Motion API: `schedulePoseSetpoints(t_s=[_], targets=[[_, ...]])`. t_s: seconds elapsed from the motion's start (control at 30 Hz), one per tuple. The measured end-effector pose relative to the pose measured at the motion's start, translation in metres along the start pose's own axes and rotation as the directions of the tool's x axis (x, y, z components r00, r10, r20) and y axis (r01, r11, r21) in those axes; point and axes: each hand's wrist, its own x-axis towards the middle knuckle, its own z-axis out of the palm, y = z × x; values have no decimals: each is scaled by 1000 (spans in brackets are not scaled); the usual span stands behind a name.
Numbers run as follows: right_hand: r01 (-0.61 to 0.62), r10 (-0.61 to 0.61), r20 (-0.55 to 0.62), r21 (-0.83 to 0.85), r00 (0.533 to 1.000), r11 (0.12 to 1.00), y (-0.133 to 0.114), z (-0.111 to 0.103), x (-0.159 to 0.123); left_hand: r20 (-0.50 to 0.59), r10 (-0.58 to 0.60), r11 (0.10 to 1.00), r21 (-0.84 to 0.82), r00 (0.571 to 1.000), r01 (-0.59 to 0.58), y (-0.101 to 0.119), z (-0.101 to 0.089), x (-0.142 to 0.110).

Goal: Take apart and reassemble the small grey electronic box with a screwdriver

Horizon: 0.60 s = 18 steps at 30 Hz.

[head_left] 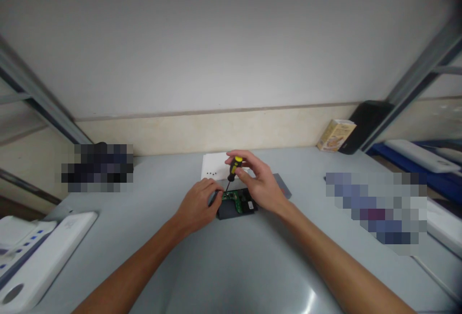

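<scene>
Gray desk, screwdriver slanting, tip down

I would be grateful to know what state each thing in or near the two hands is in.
Screwdriver: held in the right hand, shaft slanting down to the circuit board.
Device: open, steadied by the left hand at its left edge.
Circuit board: exposed inside the device.
White sheet: lying flat, small dark dots on it.
Grey panel: lying flat, partly hidden.
</scene>
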Motion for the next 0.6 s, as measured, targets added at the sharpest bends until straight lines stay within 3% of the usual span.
schedulePoseSetpoints(t_s=[0.07, 0.23, 0.4, 0.53, 0.6], targets=[[0, 0, 16, 6, 1000, 1000, 0, 0, -1, 5, 0, 1000, -19, 1000, 0, -1, 0, 0], [29, -34, -67, -67, 997, 997, 2, 3, -1, 7, 5, 1000, -29, 1000, -5, -3, 1, 0], [1, -1, -18, 15, 1000, 1000, 4, 3, -1, 8, 14, 999, -31, 1000, -14, -2, 0, 0], [12, -16, -127, -34, 992, 999, 5, 3, 0, 15, 23, 999, -29, 1000, -23, -3, 0, 0], [-9, 8, -119, -10, 993, 1000, 5, 3, -1, 21, 23, 999, -30, 999, -23, -3, 1, 0]])
